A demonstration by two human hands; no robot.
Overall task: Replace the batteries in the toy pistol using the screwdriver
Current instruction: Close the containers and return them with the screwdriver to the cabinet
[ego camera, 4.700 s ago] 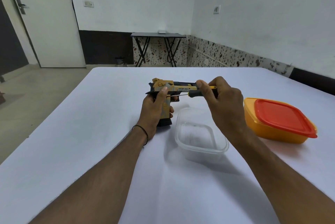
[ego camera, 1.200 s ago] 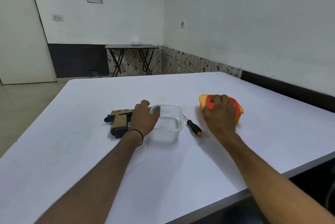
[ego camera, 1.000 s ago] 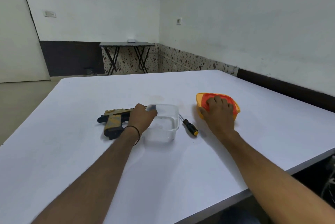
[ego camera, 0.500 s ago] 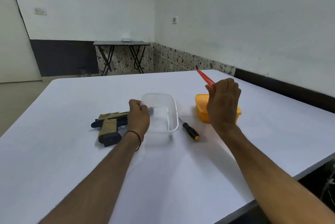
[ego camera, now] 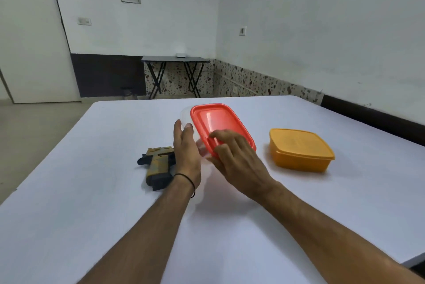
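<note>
The yellow and black toy pistol [ego camera: 158,165] lies on its side on the white table [ego camera: 96,203], just left of my left wrist. My left hand [ego camera: 186,148] stands upright with straight fingers against the left wall of a clear plastic container [ego camera: 185,114]. My right hand [ego camera: 234,161] holds a red lid [ego camera: 218,122] tilted over that container, fingers on top and thumb at its near edge. The screwdriver is out of sight behind my hands.
An orange box [ego camera: 300,150] stands uncovered on the table to the right of my hands. The table's right edge runs close past it. A folding table [ego camera: 176,60] stands against the far wall.
My right hand has carried the red lid from the orange box leftward onto the clear container. My left hand has moved from the container's rim to its left wall. The screwdriver is now hidden.
</note>
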